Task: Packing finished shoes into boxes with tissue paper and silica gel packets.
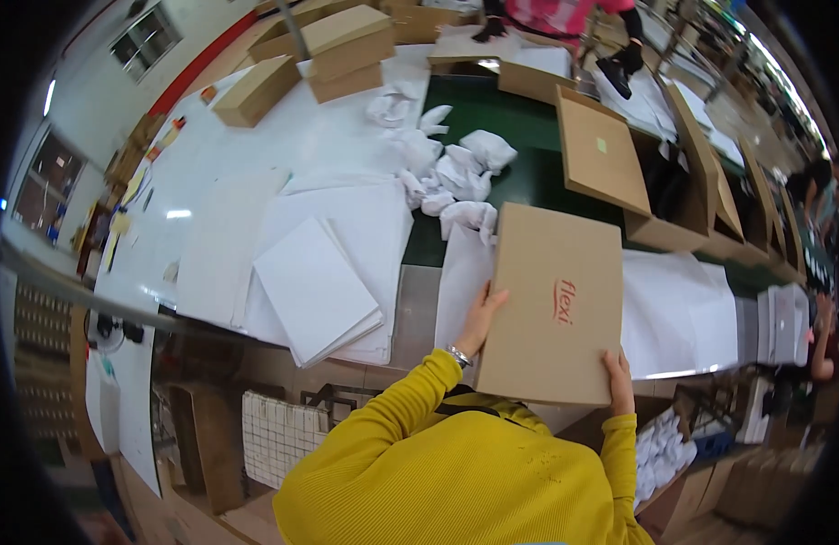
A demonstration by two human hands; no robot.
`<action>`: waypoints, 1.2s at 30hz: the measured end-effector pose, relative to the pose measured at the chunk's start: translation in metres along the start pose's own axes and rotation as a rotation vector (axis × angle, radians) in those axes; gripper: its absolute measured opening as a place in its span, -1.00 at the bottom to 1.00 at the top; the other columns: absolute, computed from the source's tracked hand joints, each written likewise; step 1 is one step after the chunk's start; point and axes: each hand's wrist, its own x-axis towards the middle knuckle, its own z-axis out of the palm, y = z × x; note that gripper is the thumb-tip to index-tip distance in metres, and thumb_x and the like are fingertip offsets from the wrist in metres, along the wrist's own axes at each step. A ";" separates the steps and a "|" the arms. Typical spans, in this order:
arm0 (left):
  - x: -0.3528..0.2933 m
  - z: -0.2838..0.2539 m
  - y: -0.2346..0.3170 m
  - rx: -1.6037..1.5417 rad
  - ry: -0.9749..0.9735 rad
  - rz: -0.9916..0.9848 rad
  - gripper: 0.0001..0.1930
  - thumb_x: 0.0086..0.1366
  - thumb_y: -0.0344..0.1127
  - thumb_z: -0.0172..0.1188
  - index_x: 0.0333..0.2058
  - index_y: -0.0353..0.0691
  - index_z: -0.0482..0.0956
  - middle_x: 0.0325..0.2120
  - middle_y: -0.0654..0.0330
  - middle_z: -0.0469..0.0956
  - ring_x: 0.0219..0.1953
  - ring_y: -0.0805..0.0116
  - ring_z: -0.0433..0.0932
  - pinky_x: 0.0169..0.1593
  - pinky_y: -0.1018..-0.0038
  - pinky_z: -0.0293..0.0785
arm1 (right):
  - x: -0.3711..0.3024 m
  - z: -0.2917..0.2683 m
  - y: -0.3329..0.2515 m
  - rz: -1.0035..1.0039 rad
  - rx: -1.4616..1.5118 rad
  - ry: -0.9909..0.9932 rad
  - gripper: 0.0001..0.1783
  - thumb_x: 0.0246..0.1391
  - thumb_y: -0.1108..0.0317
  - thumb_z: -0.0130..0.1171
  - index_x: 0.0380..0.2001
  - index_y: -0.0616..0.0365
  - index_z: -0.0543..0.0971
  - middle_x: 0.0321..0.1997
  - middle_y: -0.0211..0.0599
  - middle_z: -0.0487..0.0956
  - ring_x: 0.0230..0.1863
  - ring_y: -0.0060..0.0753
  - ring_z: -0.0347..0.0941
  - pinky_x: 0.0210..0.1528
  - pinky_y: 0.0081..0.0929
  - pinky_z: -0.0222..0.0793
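A closed brown cardboard box point(551, 263) with red lettering on its lid is held in front of me, over the near edge of the work surface. My left hand point(479, 320) grips its left side, thumb on top and the other fingers mostly hidden. On the lower right edge, my right hand point(619, 381) is closed round the box, its fingertips partly out of sight. White paper point(465, 268) lies just left of the box, and a larger white sheet point(678, 304) spreads to its right. Crumpled white paper wads point(465, 173) sit beyond the box on the green conveyor belt point(533, 113).
Stacked white sheets point(319, 286) lie on the white table point(210, 150) at left. Cardboard boxes point(347, 41) stand at its far end. Open boxes point(605, 150) line the belt at right. Across it, a person in pink point(551, 14) works with shoes.
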 end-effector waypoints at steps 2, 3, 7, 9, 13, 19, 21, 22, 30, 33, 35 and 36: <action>-0.004 0.004 -0.002 -0.030 0.013 -0.008 -0.13 0.14 0.02 0.19 0.22 -0.40 -0.02 0.14 -0.02 0.22 0.09 0.30 0.31 0.07 0.44 0.31 | -0.001 -0.015 0.006 0.010 0.066 -0.079 -0.39 0.06 0.23 0.08 0.16 0.23 0.26 0.07 -0.27 0.41 0.08 -0.40 0.31 0.13 -0.50 0.19; -0.009 0.009 0.003 -0.007 -0.016 -0.066 -0.05 0.10 0.07 0.20 0.25 -0.35 -0.11 0.16 -0.02 0.17 0.12 0.26 0.26 0.10 0.38 0.27 | -0.006 -0.018 0.004 0.041 0.123 -0.094 -0.39 0.06 0.19 0.07 0.16 0.22 0.27 0.05 -0.27 0.42 0.09 -0.38 0.31 0.14 -0.49 0.19; -0.040 0.024 0.066 0.135 -0.138 -0.330 -0.08 0.11 0.03 0.16 0.29 -0.12 -0.21 0.19 0.06 0.10 0.16 0.26 0.20 0.13 0.37 0.23 | -0.003 -0.049 0.031 0.038 0.259 -0.174 -0.37 0.06 0.08 0.02 0.14 0.19 0.28 0.05 -0.25 0.41 0.10 -0.33 0.31 0.12 -0.45 0.23; -0.045 0.023 0.079 0.141 -0.132 -0.375 -0.07 0.09 0.03 0.18 0.30 -0.09 -0.19 0.20 0.07 0.09 0.18 0.26 0.17 0.16 0.36 0.19 | -0.008 -0.044 0.033 0.153 0.565 -0.136 -0.37 0.06 0.01 -0.03 0.11 0.17 0.28 0.05 -0.23 0.39 0.12 -0.31 0.29 0.09 -0.40 0.27; -0.025 -0.011 0.058 0.066 -0.289 -0.319 -0.08 0.07 0.00 0.19 0.30 -0.08 -0.16 0.23 0.07 0.03 0.23 0.25 0.08 0.22 0.35 0.09 | -0.024 0.008 -0.007 -0.100 0.365 -0.117 -0.22 -0.13 -0.06 0.13 0.10 0.20 0.27 0.04 -0.22 0.38 0.07 -0.25 0.34 0.08 -0.33 0.30; -0.056 -0.039 0.115 -0.102 -0.216 -0.173 -0.18 0.07 -0.02 0.21 0.25 -0.12 0.05 0.14 0.12 0.24 0.12 0.28 0.29 0.11 0.33 0.29 | -0.025 0.059 -0.067 -0.289 0.132 -0.175 -0.09 -0.26 -0.07 0.18 0.15 0.24 0.24 0.07 -0.13 0.37 0.07 -0.23 0.34 0.07 -0.34 0.29; -0.069 -0.073 0.121 -0.253 -0.159 -0.226 -0.39 0.13 -0.07 0.13 0.08 -0.31 0.31 -0.05 0.12 0.47 -0.06 0.27 0.49 0.00 0.37 0.44 | -0.012 0.094 -0.104 -0.391 0.025 -0.297 -0.03 -0.27 -0.11 0.22 0.18 0.25 0.23 0.13 -0.11 0.34 0.09 -0.22 0.32 0.07 -0.36 0.29; -0.075 -0.085 0.125 -0.250 -0.157 -0.221 -0.39 0.13 -0.07 0.13 0.08 -0.31 0.31 -0.05 0.12 0.47 -0.06 0.27 0.49 0.00 0.37 0.44 | -0.003 0.113 -0.124 -0.442 -0.011 -0.376 -0.01 -0.26 -0.14 0.23 0.19 0.25 0.22 0.17 -0.09 0.32 0.11 -0.21 0.31 0.07 -0.37 0.29; -0.102 -0.133 0.167 -0.662 0.362 0.444 -0.42 0.11 0.05 -0.03 -0.03 -0.31 0.38 -0.17 0.08 0.50 -0.18 0.25 0.52 -0.15 0.37 0.49 | 0.063 0.223 -0.202 -0.797 0.059 -0.450 -0.06 -0.10 0.01 0.20 0.30 0.09 0.04 0.35 -0.12 0.08 0.25 -0.19 0.14 0.02 -0.36 0.32; -0.072 -0.177 0.206 -0.667 0.394 0.644 -0.45 0.11 0.04 -0.02 -0.04 -0.26 0.39 -0.19 0.11 0.51 -0.19 0.22 0.52 -0.15 0.38 0.49 | 0.072 0.228 -0.182 -0.670 0.235 -0.452 -0.22 0.04 0.16 0.05 0.30 0.10 0.03 0.31 -0.14 0.14 0.22 -0.22 0.17 -0.01 -0.32 0.35; -0.050 -0.196 0.248 -0.682 0.410 0.762 -0.46 0.13 0.04 -0.03 -0.04 -0.24 0.39 -0.18 0.12 0.51 -0.20 0.22 0.52 -0.15 0.37 0.49 | 0.075 0.221 -0.168 -0.589 0.218 -0.288 -0.28 0.06 0.22 0.01 0.29 0.08 0.06 0.28 -0.14 0.18 0.19 -0.23 0.21 -0.06 -0.35 0.39; -0.041 -0.200 0.272 -0.680 0.420 0.862 -0.51 0.10 -0.02 0.03 -0.06 -0.21 0.40 -0.19 0.17 0.50 -0.21 0.28 0.51 -0.17 0.41 0.49 | 0.075 0.217 -0.163 -0.547 0.215 -0.203 -0.30 0.07 0.23 -0.01 0.28 0.06 0.07 0.26 -0.15 0.20 0.18 -0.24 0.22 -0.08 -0.36 0.40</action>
